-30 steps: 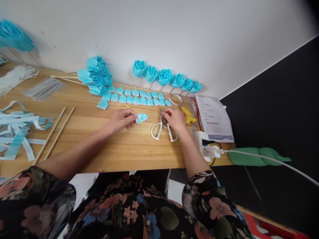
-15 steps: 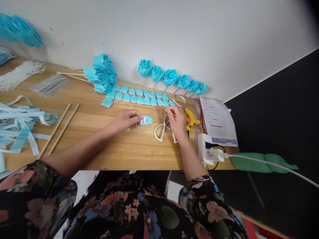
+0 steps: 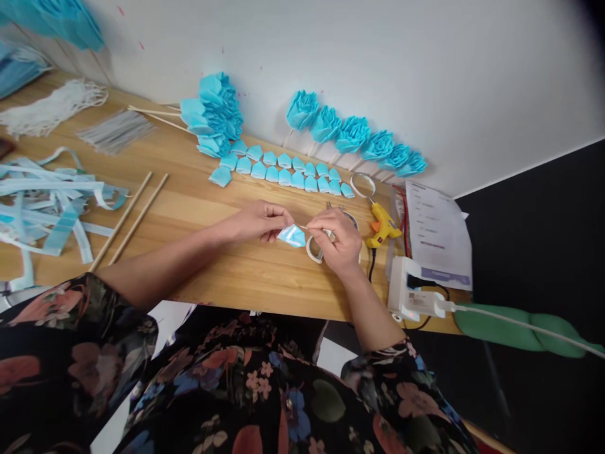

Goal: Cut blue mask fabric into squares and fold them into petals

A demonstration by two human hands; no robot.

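Note:
My left hand [image 3: 258,221] pinches a small folded light-blue petal [image 3: 292,236] just above the wooden table [image 3: 198,208]. Just to its right, my right hand [image 3: 336,241] is closed in a pinch. A thin pale sliver pokes from its fingertips toward the petal; I cannot make out what it is. This hand hovers over white-handled scissors [image 3: 312,251], which it mostly hides. Behind my hands lies a row of several similar blue petals [image 3: 283,173].
Blue paper roses [image 3: 354,133] lean on the wall, beside a blue bunch on sticks [image 3: 212,116]. On the right are a yellow glue gun [image 3: 384,226], a tape ring [image 3: 363,184], a paper sheet [image 3: 437,233] and a white power strip [image 3: 410,296]. Left: two wooden sticks [image 3: 132,217], blue strips [image 3: 51,202].
My right hand left the scissors and came up closed beside the petal. My left hand brought the petal toward it. The camera view shifted left and down.

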